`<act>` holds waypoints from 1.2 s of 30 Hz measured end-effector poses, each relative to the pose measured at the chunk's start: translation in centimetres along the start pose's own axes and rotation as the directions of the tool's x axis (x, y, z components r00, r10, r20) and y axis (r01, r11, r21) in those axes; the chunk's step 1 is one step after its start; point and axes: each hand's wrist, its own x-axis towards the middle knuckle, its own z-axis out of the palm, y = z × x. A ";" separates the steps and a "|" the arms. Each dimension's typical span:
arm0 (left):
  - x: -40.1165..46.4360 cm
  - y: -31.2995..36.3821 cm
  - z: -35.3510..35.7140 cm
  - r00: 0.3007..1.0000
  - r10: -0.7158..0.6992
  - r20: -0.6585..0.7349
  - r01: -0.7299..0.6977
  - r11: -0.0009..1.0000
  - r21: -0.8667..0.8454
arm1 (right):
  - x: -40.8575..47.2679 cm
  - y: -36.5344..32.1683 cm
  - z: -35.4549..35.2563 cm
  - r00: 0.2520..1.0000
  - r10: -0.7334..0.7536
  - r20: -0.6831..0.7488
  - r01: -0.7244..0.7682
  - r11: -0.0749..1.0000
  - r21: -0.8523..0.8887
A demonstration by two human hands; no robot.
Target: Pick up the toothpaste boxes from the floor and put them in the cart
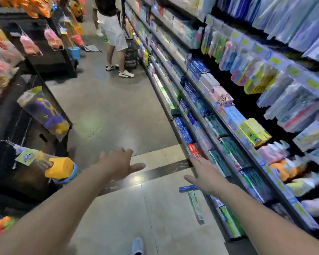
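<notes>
Store aisle, seen from above the arms. Far left: dark display rack (35,115) hung with bagged toys; a purple and yellow toy in a clear bag (44,115) hangs off its corner, and lower down a yellow and blue toy (61,170) sticks out toward the aisle.

Left hand (118,162) reaches forward over the floor (109,107), palm down, fingers straight and spread; grip open, holding nothing. It hangs above a dark stripe (164,171) that crosses the floor tiles.

Bottom centre: tip of a light blue shoe (137,246) on the floor.

Two toothpaste boxes lie on the floor close to the shelf base. Blue box (187,189) lies crosswise, partly hidden under the right hand. Green and white box (195,206) lies lengthwise, just below the blue one; whether they touch I cannot tell.

Right hand (206,178) is stretched out flat above the blue box, fingers straight; grip open, empty.

Up the aisle: a person in white shorts (114,34) stands beside a dark basket (131,54) on the floor.

Right side: long shelves (219,126) stocked with boxed toothpaste in blue, green, red and yellow; packets hang above. Blurred at the right edge.
</notes>
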 end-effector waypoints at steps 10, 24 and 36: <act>14.5 6.5 -4.4 0.957 0.261 0.130 -0.278 0.950 0.144 | 2.9 5.7 -1.3 0.949 0.314 0.017 -0.313 0.938 0.145; 24.6 24.4 -7.6 0.816 0.500 0.291 -0.568 0.785 0.245 | 1.9 19.7 -1.7 0.778 0.615 0.129 -0.624 0.730 0.280; 32.8 30.6 -9.1 0.649 0.601 0.467 -0.757 0.569 0.320 | 5.2 20.2 -1.0 0.581 0.794 0.181 -0.786 0.490 0.376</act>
